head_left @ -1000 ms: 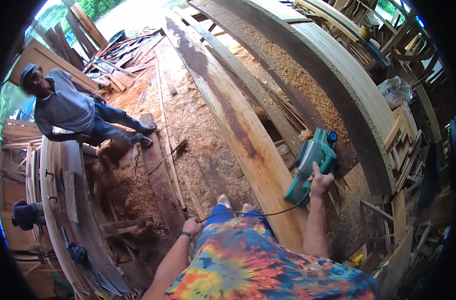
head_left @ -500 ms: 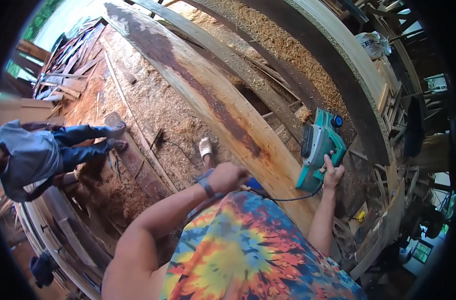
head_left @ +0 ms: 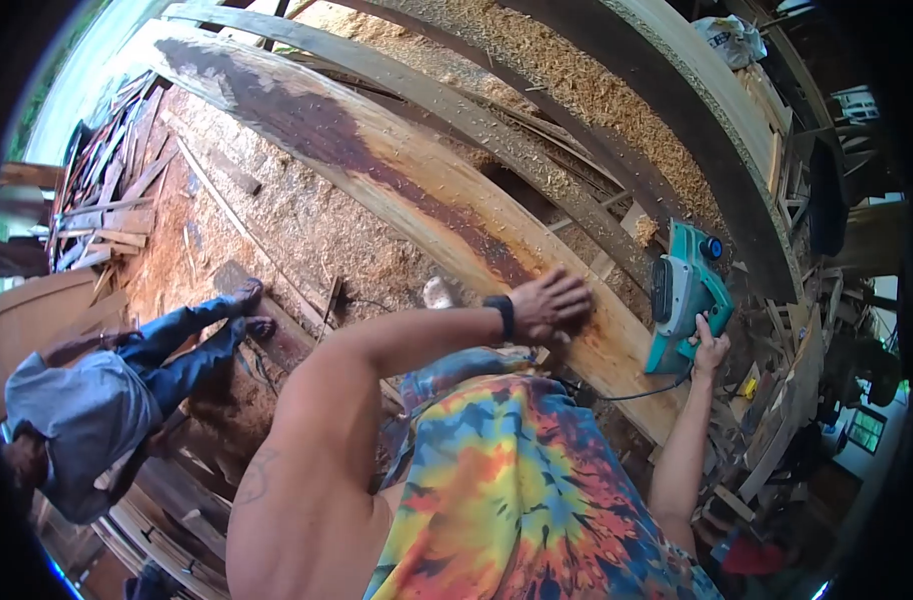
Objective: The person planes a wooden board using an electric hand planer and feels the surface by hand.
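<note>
A teal electric planer (head_left: 677, 290) is tilted up on end at the right edge of a long wooden plank (head_left: 407, 160). The fingers of my right hand (head_left: 712, 350) are wrapped round its handle. A dark cable (head_left: 632, 397) runs from the tool across the plank. My left hand (head_left: 552, 305), with a dark band at the wrist, is open over the plank, its fingers stretched toward the planer. Whether its palm touches the wood I cannot tell. A dark reddish-brown streak runs along the pale plank, with shavings scattered on it.
Beyond the plank lie more long boards (head_left: 617, 110) with heaped shavings. At the left a person (head_left: 92, 410) in a grey shirt and jeans bends over. Scrap wood (head_left: 112, 220) is piled behind them. A white sack (head_left: 732, 42) is at the upper right.
My left hand has opened from a closed shape near my body and reached forward and right over the plank. The planer stays in my right hand. The view has shifted.
</note>
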Tool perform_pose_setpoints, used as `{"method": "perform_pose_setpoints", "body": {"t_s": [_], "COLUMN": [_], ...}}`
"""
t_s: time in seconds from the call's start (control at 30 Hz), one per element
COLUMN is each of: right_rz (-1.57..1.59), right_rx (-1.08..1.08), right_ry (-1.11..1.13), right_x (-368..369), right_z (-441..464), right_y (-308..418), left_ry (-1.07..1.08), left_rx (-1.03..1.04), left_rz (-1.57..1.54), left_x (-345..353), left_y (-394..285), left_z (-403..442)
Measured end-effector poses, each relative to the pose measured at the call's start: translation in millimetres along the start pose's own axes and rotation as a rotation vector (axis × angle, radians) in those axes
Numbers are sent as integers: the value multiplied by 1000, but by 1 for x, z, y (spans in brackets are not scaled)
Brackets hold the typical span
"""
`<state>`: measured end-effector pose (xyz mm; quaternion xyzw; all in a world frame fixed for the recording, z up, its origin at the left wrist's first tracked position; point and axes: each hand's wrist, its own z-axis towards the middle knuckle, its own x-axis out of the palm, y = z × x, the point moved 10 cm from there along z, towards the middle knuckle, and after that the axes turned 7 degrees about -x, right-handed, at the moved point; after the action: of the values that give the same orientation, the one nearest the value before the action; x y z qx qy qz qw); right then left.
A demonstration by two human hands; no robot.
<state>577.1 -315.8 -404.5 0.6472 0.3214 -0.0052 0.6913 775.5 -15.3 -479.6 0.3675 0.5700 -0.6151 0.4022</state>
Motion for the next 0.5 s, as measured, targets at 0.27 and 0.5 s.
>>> {"method": "perform_pose_setpoints", "body": {"t_s": [0.27, 0.5], "right_rz": [-167, -148], "right_rx": [-11, -4], "right_ry": [-82, -86], "right_x": [1, 0], "right_z": [-3, -3], "right_y": [17, 19], "left_ry": [175, -375], "left_rx": [-539, -1017], "left_rz": [462, 559], "left_x": [-168, -251], "left_y": [318, 428], "left_z": [-115, -148]}}
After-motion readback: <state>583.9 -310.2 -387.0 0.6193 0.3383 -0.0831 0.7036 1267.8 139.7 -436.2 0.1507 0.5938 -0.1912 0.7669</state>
